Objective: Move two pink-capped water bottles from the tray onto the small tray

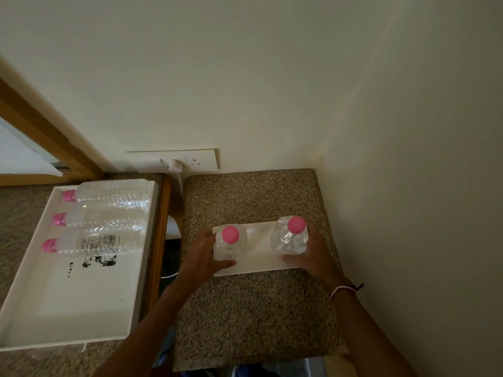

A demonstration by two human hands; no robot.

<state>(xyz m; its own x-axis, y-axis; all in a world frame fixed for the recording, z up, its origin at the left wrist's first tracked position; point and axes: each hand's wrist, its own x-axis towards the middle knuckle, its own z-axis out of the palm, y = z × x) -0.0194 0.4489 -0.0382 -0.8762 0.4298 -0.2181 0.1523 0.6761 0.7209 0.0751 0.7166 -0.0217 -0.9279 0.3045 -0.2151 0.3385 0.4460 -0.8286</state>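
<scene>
Two clear water bottles with pink caps stand upright on the small white tray [258,248] on the granite-topped stand. My left hand [202,254] wraps around the left bottle [230,240] at the tray's left end. My right hand [310,254] grips the right bottle [292,232] at the tray's right end. On the large white tray [81,303] to the left, three more pink-capped bottles [103,219] lie on their sides along its far edge, caps pointing left.
The granite stand [253,322] sits in a corner, with walls behind it and to its right. A wall socket [190,160] with a white plug and cable is behind it. A wooden edge [160,240] and a dark gap separate the stand from the left counter.
</scene>
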